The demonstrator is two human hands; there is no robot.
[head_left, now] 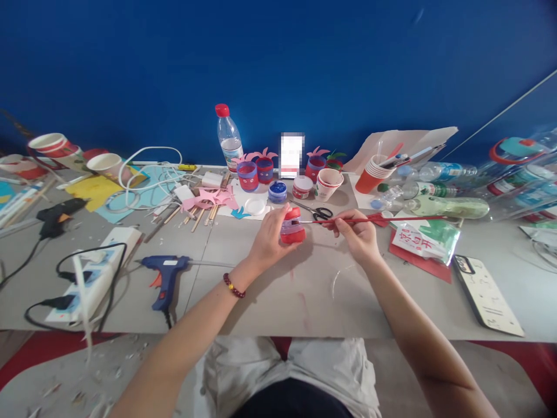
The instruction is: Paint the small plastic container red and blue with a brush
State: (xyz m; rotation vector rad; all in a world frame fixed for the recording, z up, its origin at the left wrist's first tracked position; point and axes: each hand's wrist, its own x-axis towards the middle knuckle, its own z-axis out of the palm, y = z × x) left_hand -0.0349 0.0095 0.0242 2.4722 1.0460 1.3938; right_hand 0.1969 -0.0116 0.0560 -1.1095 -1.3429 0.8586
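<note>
Dark shirt (287, 402); beyond, a red piece (293, 235), purple-banded.

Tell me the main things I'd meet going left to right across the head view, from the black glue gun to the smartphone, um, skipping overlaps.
Black glue gun, blue glue gun, red-capped plastic bottle, held red-and-purple piece, patterned paper cup, stack of orange paper cups, smartphone.
</note>
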